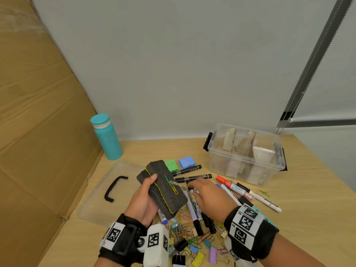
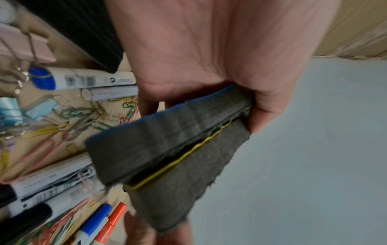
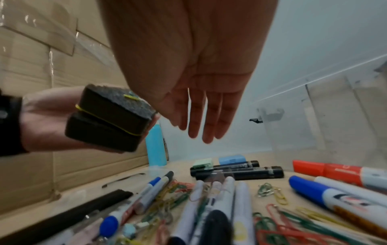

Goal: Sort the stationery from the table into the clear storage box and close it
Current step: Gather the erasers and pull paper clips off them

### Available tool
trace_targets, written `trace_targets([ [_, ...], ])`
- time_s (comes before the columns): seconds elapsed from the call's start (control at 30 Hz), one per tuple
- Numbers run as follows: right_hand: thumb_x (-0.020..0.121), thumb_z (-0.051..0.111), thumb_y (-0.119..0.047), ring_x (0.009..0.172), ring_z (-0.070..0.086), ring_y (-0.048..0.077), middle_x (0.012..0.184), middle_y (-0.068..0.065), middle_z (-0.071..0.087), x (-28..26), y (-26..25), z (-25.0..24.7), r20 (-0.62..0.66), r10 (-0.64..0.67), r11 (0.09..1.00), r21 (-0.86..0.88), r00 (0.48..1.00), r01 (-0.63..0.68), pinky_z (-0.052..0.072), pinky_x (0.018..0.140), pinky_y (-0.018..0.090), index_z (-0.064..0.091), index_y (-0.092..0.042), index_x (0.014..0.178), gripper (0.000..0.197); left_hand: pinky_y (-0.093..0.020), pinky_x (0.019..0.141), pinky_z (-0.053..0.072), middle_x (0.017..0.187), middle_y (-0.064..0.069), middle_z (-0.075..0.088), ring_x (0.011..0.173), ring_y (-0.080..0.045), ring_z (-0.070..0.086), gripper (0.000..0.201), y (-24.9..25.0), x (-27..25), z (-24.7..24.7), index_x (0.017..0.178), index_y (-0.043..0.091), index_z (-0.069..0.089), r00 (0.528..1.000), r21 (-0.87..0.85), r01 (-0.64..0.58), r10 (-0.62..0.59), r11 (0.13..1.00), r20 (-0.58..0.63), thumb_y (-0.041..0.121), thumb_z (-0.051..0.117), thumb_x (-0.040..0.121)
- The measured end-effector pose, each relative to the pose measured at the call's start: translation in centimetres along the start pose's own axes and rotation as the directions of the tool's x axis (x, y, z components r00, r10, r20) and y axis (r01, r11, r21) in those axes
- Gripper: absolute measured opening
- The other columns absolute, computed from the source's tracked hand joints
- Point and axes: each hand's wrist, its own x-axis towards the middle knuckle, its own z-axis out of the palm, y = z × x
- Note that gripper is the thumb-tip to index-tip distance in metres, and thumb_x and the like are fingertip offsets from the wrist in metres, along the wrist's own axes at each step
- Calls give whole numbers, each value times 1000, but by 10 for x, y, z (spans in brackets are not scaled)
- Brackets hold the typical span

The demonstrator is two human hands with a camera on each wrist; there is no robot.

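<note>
A: Head view, hand poses?
B: Left hand (image 1: 143,201) grips two stacked erasers (image 1: 163,187) above the marker pile (image 1: 194,205); right hand (image 1: 209,195) hovers flat beside them. The clear storage box (image 1: 244,166) stands open, beyond the pile.

A: Left wrist view?
B: Thumb and fingers clamp the erasers' edges.

A: Right wrist view?
B: Fingers (image 3: 209,122) extended, holding nothing; free space above the pile.

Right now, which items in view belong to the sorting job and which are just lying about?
Job:
- erasers, held in left hand
- right hand, open above the markers
- paper clips and binder clips
- green and blue pads
- clear box, its lid off on the table

Lying about:
- teal bottle
- cardboard
</note>
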Motion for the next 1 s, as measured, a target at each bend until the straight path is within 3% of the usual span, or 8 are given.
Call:
trace_targets([
  [0.13, 97, 46, -28, 92, 46, -3, 109, -11, 51, 4, -19, -5, -194, -98, 978, 162, 976, 130, 44, 82, 19, 54, -22, 121, 27, -58, 105, 37, 126, -22, 60, 120, -38, 53, 53, -7, 1, 5, 130, 5, 52, 999, 26, 27, -27, 999, 24, 34, 51, 85],
  [0.3, 92, 52, -25, 77, 50, 7, 88, -10, 52, 12, -25, -7, -69, -3, 949, 315, 998, 25, 47, 71, 25, 55, -22, 95, 5, -58, 102, 39, 126, -23, 60, 121, -39, 53, 51, -11, 1, 9, 131, 6, 52, 998, 55, 43, -45, 998, 40, 31, 50, 86],
  [0.43, 93, 51, -25, 82, 58, 21, 94, -5, 58, 8, -19, -12, 48, 31, 944, 327, 998, -45, 49, 73, 30, 55, -18, 94, 8, -57, 100, 42, 129, -24, 57, 123, -40, 51, 54, -9, 1, 3, 132, 5, 50, 999, 33, 28, -29, 999, 17, 31, 53, 85],
  [0.5, 92, 52, -25, 75, 57, 19, 95, -3, 59, 5, -14, -9, 53, 52, 948, 312, 997, -66, 48, 69, 29, 54, -21, 91, 5, -56, 98, 43, 128, -23, 58, 121, -40, 52, 55, -8, 0, 1, 131, 5, 51, 1000, 32, 25, -25, 999, 14, 32, 54, 83],
  [0.6, 90, 50, -21, 64, 47, 8, 96, -3, 53, 4, -6, -4, -8, 85, 979, 185, 996, -82, 43, 64, 25, 49, -23, 90, 3, -54, 96, 45, 126, -22, 60, 119, -38, 55, 54, -7, -1, 1, 129, 6, 53, 1000, 18, 22, -22, 1000, 18, 32, 54, 82],
  [0.7, 92, 49, -24, 73, 54, 12, 103, -6, 50, 4, -7, -4, -95, 49, 986, 164, 994, -32, 49, 69, 30, 49, -24, 101, 9, -55, 98, 44, 127, -23, 59, 120, -38, 54, 54, -9, 0, 3, 130, 6, 52, 1000, 20, 24, -24, 1000, 7, 32, 54, 83],
  [0.83, 92, 53, -29, 80, 56, 6, 103, -15, 54, 7, -19, -7, -82, -9, 946, 324, 997, 35, 49, 70, 19, 53, -29, 111, 19, -57, 100, 43, 128, -21, 59, 122, -38, 53, 53, -13, 2, 4, 132, 8, 51, 999, 34, 35, -36, 999, 16, 33, 52, 86],
  [1.0, 91, 56, -18, 69, 49, 2, 82, -13, 52, 9, -15, -9, -129, -7, 963, 267, 992, 42, 40, 63, 8, 54, -25, 89, 8, -52, 94, 47, 126, -22, 60, 116, -36, 57, 55, -10, 0, 4, 129, 6, 53, 999, 36, 44, -44, 998, 4, 33, 55, 81],
])
